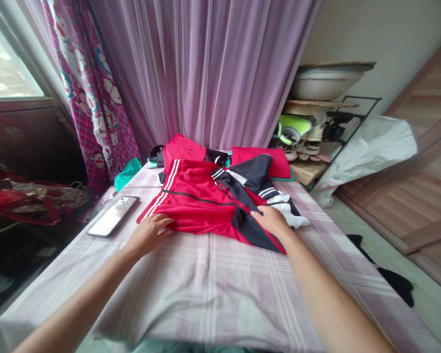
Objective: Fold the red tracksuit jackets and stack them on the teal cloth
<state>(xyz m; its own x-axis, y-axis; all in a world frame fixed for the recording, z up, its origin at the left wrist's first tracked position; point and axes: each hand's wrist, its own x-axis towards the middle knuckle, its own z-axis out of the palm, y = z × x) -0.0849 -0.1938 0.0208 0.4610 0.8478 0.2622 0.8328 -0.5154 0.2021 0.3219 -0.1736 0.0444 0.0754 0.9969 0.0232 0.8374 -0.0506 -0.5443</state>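
Note:
A red and navy zip-up jacket (202, 196) with white stripes lies spread sideways on the bed, its striped hem toward the left and its collar toward the right. At its near left corner, my left hand (156, 229) is closed on the red cloth by the hem, fingers on top and thumb at the near edge. Farther right, my right hand (271, 220) pinches the navy part near the shoulder. The navy and white sleeve (288, 211) lies bunched beyond my right hand.
A phone (113, 215) lies left of the jacket. Behind it are a bunched red garment (183, 147) and a folded red one (262, 159). Purple curtains (213, 68) hang at the back. A shoe rack (338, 122) and white plastic bag (378, 147) stand right of the bed (206, 294).

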